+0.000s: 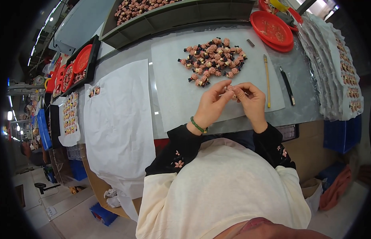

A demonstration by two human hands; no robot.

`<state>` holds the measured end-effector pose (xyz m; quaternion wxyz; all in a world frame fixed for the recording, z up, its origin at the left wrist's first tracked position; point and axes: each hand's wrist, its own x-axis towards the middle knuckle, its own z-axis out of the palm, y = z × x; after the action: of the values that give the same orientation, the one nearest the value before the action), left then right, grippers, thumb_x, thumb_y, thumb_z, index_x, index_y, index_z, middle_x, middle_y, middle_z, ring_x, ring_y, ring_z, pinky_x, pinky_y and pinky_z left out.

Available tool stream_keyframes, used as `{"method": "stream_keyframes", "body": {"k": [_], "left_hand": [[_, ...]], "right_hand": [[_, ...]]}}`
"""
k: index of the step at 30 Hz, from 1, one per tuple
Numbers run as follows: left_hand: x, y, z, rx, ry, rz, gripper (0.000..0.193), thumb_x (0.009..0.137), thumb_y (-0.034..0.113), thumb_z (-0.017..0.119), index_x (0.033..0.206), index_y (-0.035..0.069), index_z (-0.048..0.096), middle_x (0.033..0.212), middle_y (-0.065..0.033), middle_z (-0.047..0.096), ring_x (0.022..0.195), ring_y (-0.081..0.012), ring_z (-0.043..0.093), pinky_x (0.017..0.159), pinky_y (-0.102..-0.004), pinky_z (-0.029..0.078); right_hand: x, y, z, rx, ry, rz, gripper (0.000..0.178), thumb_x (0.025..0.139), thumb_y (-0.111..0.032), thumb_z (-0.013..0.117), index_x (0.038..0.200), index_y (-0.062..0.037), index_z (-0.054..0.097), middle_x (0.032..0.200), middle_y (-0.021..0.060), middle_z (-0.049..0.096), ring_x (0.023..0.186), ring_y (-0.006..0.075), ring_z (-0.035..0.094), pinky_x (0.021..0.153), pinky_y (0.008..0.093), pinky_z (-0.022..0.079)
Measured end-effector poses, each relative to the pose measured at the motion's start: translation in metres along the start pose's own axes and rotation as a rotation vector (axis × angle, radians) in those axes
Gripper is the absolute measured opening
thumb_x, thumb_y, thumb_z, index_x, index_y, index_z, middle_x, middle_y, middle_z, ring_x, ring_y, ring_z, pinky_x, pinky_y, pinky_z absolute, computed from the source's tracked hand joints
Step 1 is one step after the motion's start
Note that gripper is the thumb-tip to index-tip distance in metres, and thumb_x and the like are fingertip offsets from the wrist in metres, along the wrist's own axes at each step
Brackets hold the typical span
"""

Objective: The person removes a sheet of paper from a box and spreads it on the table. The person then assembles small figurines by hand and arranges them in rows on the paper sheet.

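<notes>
Gripping pink figurine (pixel 231 88) with left hand (pixel 210 104), right hand (pixel 254 104); black pen-like tool's (pixel 287 85) marking illegible.

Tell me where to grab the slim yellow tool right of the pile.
Probably mid-shaft, from above, pinched across its width: the slim yellow tool lies flat, long, straight and uncovered. The right hand is the nearer one, but it is busy pinching a small pink piece.
</notes>
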<state>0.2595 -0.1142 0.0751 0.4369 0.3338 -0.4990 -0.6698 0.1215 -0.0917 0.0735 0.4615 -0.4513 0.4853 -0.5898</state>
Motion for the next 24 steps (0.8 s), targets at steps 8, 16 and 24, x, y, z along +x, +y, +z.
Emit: {"method": "stream_keyframes", "body": {"k": [8, 16, 24], "left_hand": [[0.024, 0.033, 0.016, 0.448, -0.070, 0.285, 0.037, 0.076, 0.005, 0.060, 0.110, -0.006, 0.050, 0.096, -0.0095, 0.055, 0.087, -0.0141, 0.055, 0.075, -0.0259, 0.048], [0.065, 0.176, -0.101, 0.907, 0.519, 0.853, 0.018, 0.067, 0.015, 0.060, 0.079, 0.002, 0.058, 0.069, -0.0090, 0.060, 0.061, -0.0171, 0.059, 0.057, -0.0274, 0.047], [-0.004, 0.124, -0.362, 1.635, 0.956, 0.046, 0.017, 0.070, 0.015, 0.053, 0.076, 0.000, 0.058, 0.072, -0.0181, 0.059, 0.073, -0.0351, 0.057, 0.067, -0.0427, 0.044]], "right_hand": [[0.003, -0.012, -0.011, 0.242, 0.121, -0.027, 0.031, 0.092, -0.025, 0.042, 0.101, 0.0017, 0.055, 0.092, 0.0073, 0.058, 0.080, 0.0114, 0.054, 0.062, 0.0229, 0.045], [-0.002, -0.016, -0.002, 0.194, 0.067, 0.009, 0.032, 0.092, -0.024, 0.039, 0.104, 0.0026, 0.052, 0.088, 0.0071, 0.054, 0.075, 0.0126, 0.050, 0.062, 0.0248, 0.040], [0.000, -0.010, -0.007, 0.147, 0.094, 0.090, 0.029, 0.091, -0.023, 0.040, 0.102, 0.0017, 0.053, 0.084, 0.0062, 0.054, 0.072, 0.0113, 0.049, 0.061, 0.0229, 0.040]]}}
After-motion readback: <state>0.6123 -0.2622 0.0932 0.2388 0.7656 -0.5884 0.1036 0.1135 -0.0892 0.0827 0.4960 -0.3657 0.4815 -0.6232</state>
